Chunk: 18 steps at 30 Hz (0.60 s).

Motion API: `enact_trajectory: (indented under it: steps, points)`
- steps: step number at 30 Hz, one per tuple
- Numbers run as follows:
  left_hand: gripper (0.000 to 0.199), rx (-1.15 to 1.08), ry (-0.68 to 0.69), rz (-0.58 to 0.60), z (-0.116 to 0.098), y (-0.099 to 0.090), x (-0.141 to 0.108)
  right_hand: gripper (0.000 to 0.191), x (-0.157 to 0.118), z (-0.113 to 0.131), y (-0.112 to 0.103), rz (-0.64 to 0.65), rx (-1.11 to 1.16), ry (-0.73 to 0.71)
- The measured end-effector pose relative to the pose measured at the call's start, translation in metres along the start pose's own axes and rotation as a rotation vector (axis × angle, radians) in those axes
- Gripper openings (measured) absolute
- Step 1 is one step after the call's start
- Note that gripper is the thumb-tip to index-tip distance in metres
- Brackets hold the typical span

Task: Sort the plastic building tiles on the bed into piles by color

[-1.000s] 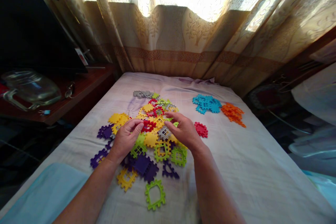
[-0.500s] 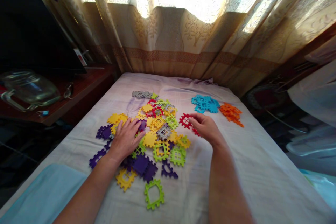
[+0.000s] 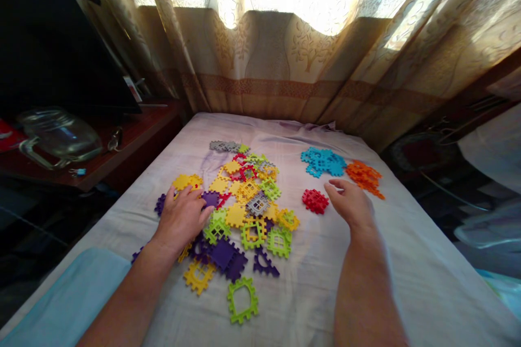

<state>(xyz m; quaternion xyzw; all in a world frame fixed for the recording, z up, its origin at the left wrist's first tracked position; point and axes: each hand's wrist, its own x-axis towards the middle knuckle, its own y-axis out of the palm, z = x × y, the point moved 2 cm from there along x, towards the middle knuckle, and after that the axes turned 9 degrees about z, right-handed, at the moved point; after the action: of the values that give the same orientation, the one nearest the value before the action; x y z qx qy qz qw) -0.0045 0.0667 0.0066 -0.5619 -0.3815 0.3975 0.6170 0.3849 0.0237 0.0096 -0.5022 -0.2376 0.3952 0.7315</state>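
My left hand (image 3: 181, 218) lies with fingers spread on the left side of a mixed heap of plastic building tiles with toothed edges. Yellow tiles (image 3: 185, 181) show beyond its fingertips, and a purple tile (image 3: 210, 199) is beside them. My right hand (image 3: 353, 203) is held just right of a small stack of red tiles (image 3: 315, 201), apart from it. Its thumb and fingers are parted with nothing between them. In the heap, a grey window tile (image 3: 258, 204) lies among yellow and green ones. A green frame tile (image 3: 242, 300) lies alone near the front.
Blue tiles (image 3: 323, 161) and orange tiles (image 3: 364, 176) form piles at the back right. Grey tiles (image 3: 223, 146) lie at the back left. A glass jug (image 3: 61, 138) stands on the dark red table (image 3: 134, 143). Light blue cloth (image 3: 77, 293) covers the near left corner of the bed.
My right hand has let go of the red window tile, now on the red stack, and moved right. My left hand has shifted slightly left on the heap. The view has shifted a little.
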Motion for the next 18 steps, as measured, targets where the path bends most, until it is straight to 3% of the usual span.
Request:
enact_trajectory:
  steps: [3,6,12,18]
  points:
    - [0.031,-0.059,-0.014,0.041,-0.006,-0.008,0.001,0.037,-0.004,0.013,0.0,0.073,0.029,-0.046]
    - [0.026,-0.13,0.024,0.003,-0.017,-0.007,0.007,0.038,-0.008,0.024,0.0,0.114,0.036,-0.058]
    - [0.026,-0.124,0.018,0.076,-0.033,0.004,0.031,0.037,-0.011,0.032,0.0,0.09,0.058,-0.108]
    - [0.015,-0.196,-0.023,0.163,-0.034,0.005,0.048,0.036,-0.011,0.031,-0.003,0.06,0.093,-0.137]
